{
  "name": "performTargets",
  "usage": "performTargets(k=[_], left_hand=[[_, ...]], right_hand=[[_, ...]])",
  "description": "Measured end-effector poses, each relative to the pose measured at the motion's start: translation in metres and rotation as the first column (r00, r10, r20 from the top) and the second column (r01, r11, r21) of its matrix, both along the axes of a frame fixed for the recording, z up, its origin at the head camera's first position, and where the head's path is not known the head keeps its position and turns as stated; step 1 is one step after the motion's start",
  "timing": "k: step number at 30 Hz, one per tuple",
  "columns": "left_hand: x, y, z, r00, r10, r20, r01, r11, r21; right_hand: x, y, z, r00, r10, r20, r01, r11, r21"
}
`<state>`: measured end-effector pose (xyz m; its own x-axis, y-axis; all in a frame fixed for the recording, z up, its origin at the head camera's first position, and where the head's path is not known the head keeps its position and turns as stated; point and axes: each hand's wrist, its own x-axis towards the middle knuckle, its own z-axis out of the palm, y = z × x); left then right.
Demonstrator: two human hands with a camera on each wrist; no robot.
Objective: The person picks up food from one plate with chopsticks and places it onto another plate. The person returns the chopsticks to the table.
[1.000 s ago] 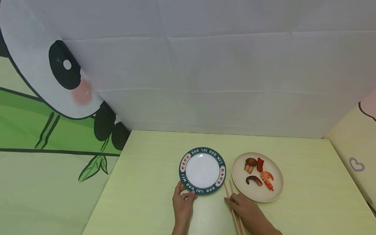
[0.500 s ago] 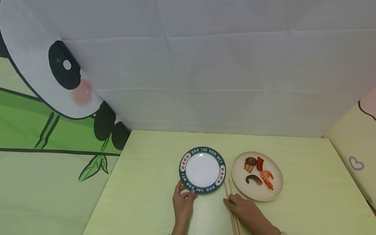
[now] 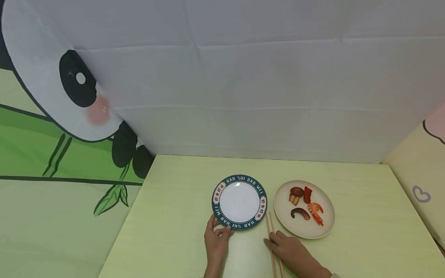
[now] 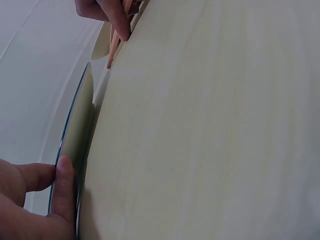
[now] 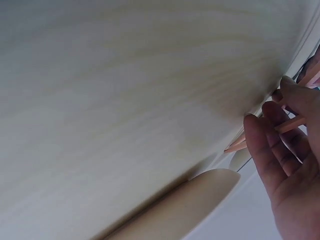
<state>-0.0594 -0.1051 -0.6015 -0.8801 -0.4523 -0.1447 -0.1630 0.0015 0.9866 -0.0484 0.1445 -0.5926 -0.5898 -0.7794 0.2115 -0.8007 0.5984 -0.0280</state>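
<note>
A small round plate [image 3: 240, 201] with a dark green lettered rim lies in the head view. My left hand [image 3: 217, 244] pinches its lower left edge; the left wrist view shows thumb and finger on either side of the plate rim [image 4: 65, 127]. Two wooden chopsticks [image 3: 273, 265] are held in my right hand [image 3: 295, 253], their tips pointing away from me, between the two plates. Curled fingers partly cover the chopsticks [image 5: 290, 124] in the right wrist view. Beside that hand is a larger cream plate [image 3: 286, 222].
On the cream plate lie a mushroom-like piece [image 3: 296, 192], a red chunk [image 3: 307, 194], a shrimp [image 3: 315, 213] and a dark curved piece [image 3: 300, 213]. The pale table [image 3: 167, 216] meets a grey cloth wall [image 3: 243, 96] behind and printed panels [image 3: 45, 216] at the sides.
My right hand has shifted slightly to the left, and the near ends of the chopsticks have swung left with it. The left hand and both plates stay in place.
</note>
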Motion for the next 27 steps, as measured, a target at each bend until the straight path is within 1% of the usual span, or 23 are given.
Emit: performTargets(k=[4,10,13,20,27], left_hand=[[0.0002,-0.0001,-0.0004,1.0,0.001,-0.004,-0.001,1.0,-0.001],[0.0003,-0.0001,0.0003,1.0,0.001,0.003,-0.001,1.0,-0.007],[0.0,-0.0003,0.0001,1.0,0.002,-0.003,-0.002,1.0,-0.003],[-0.0008,-0.0004,-0.0004,1.0,0.005,-0.007,-0.005,1.0,0.0],[-0.0005,-0.0003,-0.0007,1.0,0.001,0.011,-0.001,1.0,-0.016]], right_hand=[[0.0006,-0.0005,0.0007,1.0,0.002,-0.012,-0.002,1.0,0.016],[-0.0005,-0.0009,0.0013,1.0,-0.006,0.028,0.005,0.999,0.037],[-0.0008,-0.0008,0.0015,0.999,-0.005,0.034,0.004,0.999,0.038],[-0.0004,-0.0014,0.001,1.0,0.005,-0.01,-0.005,0.999,0.034],[0.0,-0.0013,-0.0054,0.999,0.012,-0.041,-0.012,1.0,0.002]])
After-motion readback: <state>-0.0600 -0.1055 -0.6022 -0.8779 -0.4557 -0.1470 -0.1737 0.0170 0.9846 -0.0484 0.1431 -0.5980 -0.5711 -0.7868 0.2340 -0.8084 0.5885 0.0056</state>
